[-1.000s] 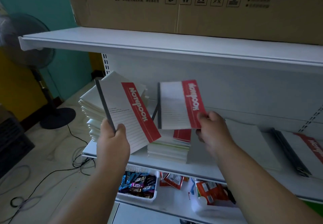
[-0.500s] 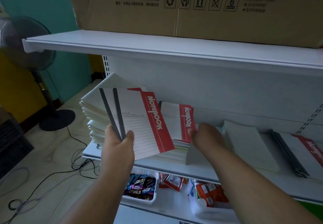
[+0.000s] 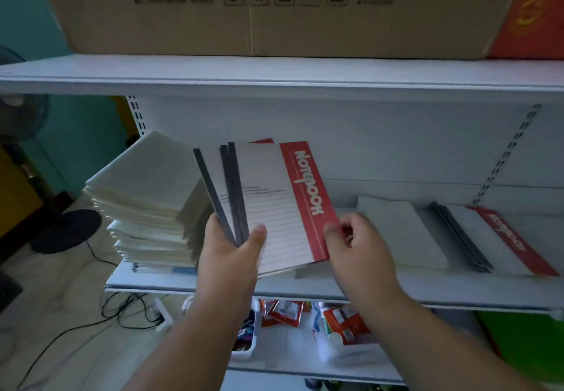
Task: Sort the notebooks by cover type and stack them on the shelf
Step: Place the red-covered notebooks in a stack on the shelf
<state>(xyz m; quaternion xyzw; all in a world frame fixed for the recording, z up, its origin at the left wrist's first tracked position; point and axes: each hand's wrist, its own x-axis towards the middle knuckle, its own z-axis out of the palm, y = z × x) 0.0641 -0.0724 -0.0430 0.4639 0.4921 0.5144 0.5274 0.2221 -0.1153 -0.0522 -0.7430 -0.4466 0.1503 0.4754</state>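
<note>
My left hand (image 3: pixel 233 247) grips three fanned red-banded notebooks (image 3: pixel 274 204) by their dark spines, held above the middle shelf (image 3: pixel 427 297). My right hand (image 3: pixel 358 238) pinches the red band at the lower right corner of the top one. A tall, uneven stack of plain white notebooks (image 3: pixel 146 195) stands at the shelf's left end. Further right a plain white notebook (image 3: pixel 399 232) lies flat on the shelf. At the far right lies a small pile of red-banded notebooks (image 3: pixel 494 238).
A large cardboard box (image 3: pixel 274 9) fills the upper shelf. On the floor at left stand a fan (image 3: pixel 61 229) and loose cables (image 3: pixel 122 308). The lower shelf holds white bins of snack packets (image 3: pixel 338 326). A green object (image 3: pixel 525 341) sits at lower right.
My right hand brought its notebook over onto the ones in my left hand, which now holds three fanned together. The view has moved closer to the shelf.
</note>
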